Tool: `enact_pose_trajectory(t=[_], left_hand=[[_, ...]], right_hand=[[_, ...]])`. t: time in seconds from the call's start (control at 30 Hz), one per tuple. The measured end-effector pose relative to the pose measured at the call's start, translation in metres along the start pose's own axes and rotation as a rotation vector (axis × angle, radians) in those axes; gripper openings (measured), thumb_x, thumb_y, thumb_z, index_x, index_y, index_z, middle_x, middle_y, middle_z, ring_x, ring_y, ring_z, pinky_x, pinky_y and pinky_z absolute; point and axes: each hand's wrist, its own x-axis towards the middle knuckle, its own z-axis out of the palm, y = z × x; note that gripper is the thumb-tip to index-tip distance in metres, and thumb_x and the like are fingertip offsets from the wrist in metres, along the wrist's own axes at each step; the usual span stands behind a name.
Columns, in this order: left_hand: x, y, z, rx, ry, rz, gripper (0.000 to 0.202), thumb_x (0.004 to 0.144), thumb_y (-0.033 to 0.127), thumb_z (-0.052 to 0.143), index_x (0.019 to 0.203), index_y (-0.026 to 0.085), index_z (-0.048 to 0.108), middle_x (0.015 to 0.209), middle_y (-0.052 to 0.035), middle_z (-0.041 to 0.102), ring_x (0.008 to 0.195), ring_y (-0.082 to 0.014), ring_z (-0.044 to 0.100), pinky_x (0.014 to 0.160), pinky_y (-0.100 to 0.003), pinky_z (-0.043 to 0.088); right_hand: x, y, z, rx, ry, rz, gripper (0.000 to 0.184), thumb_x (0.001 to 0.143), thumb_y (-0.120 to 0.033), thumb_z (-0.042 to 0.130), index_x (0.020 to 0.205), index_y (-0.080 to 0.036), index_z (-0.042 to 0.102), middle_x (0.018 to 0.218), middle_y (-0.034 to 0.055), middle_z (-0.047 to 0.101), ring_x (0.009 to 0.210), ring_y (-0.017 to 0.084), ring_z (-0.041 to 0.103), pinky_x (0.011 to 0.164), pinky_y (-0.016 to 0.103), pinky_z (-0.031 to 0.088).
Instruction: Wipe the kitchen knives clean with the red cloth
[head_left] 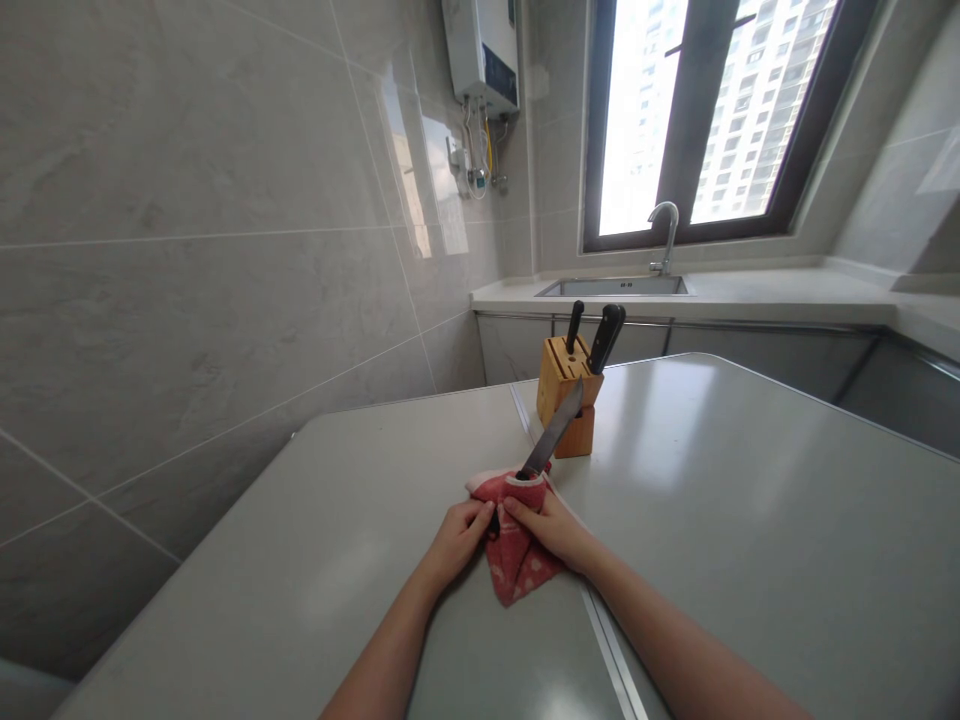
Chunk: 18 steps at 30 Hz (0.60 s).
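Note:
My left hand [457,543] and my right hand [546,528] meet on a red patterned towel [516,552] lying on the pale grey table top [720,470]. Both hands grip the towel, which is wrapped around the handle of a kitchen knife. The knife's steel blade [556,428] sticks out of the towel and points away from me, its tip near a bamboo knife block [561,385]. The knife's handle is mostly hidden by the towel and my fingers. The block stands just beyond the blade, holding two black-handled knives [606,338].
Behind the table, a white counter [772,292] holds a steel sink [611,287] and a curved faucet [666,235] below a window [712,110]. Grey tiled walls rise on the left, with a wall-mounted water heater [480,55] high up.

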Motion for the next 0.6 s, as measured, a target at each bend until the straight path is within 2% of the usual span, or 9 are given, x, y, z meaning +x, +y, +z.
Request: enact_pose_trajectory(t=[0.6], left_hand=[[-0.0007,0.0023,-0.0017,0.084,0.042,0.001,0.046,0.082,0.053,0.048,0.071,0.011,0.063,0.065,-0.0028,0.060,0.063,-0.0144,0.048,0.058,-0.023,0.038]], right_hand=[[-0.0003,0.0007,-0.0013,-0.071,-0.008,-0.027,0.036,0.080,-0.048,0.055,0.094,-0.017,0.063,0.100,0.0076,0.065,0.099,0.024,0.057,0.096,0.041,0.039]])
